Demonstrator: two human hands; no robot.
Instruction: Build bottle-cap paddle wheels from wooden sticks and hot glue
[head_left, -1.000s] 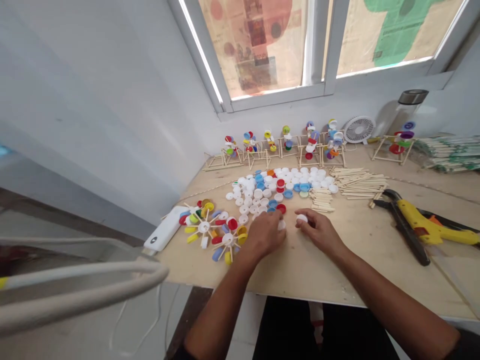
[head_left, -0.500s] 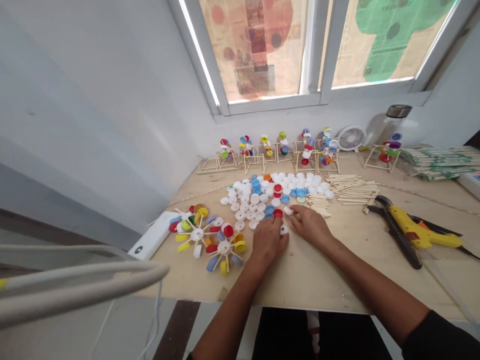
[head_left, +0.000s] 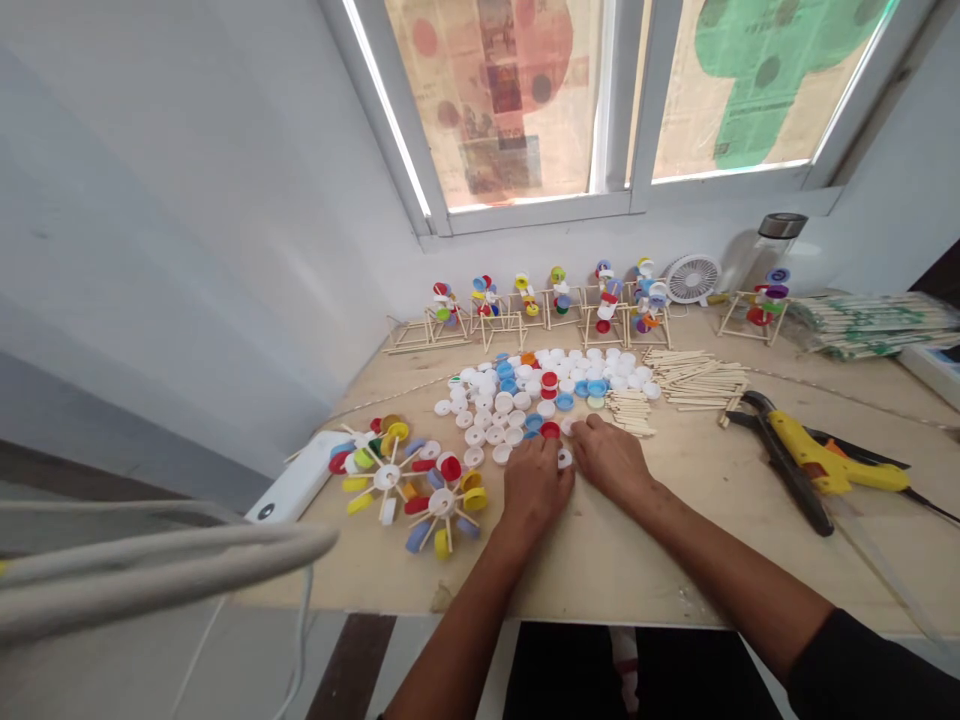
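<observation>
Both of my hands rest on a plywood tabletop (head_left: 675,540) at the near edge of a heap of bottle caps (head_left: 540,390), mostly white with some blue and red. My left hand (head_left: 534,487) is curled, its fingertips pinching a white cap (head_left: 564,459). Close beside it, my right hand (head_left: 611,458) lies knuckles up with its fingers bent onto the caps; what they hold, if anything, is hidden. To the left lie two finished wheels of coloured caps on sticks (head_left: 409,478).
A row of small stick-and-cap models (head_left: 551,300) stands along the back wall under the window, with a small white fan (head_left: 691,278). Wooden sticks (head_left: 694,375) lie right of the caps. A yellow glue gun (head_left: 821,460) and pliers lie at right, a white power bank (head_left: 296,485) at left.
My right hand has moved left toward the cap heap and now sits right beside my left hand. The left hand has stayed at the heap's near edge. The camera has tilted slightly.
</observation>
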